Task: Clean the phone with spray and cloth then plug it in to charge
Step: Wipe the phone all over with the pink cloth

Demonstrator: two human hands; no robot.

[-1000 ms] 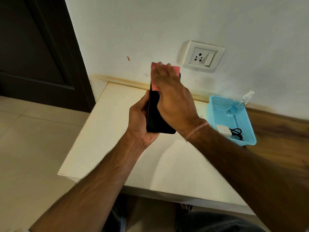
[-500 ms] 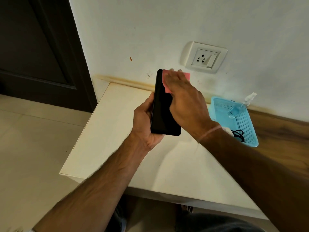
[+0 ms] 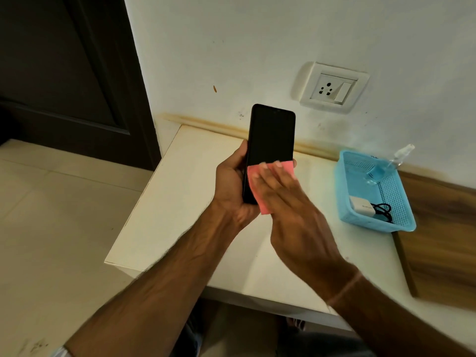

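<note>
A black phone stands upright above the table, its dark screen facing me. My left hand grips its lower half from the left side. My right hand lies flat on a pink cloth and presses it against the bottom part of the screen. The upper screen is uncovered. A clear spray bottle with blue liquid leans in a blue basket at the right. A white charger with a black cable lies in the same basket.
A white wall socket with a switch sits on the wall above the cream table. A wooden surface adjoins the table on the right. A dark door and tiled floor lie to the left.
My right hand has slid the pink cloth from the top of the phone down to its bottom. The phone has turned so its screen faces me more squarely.
</note>
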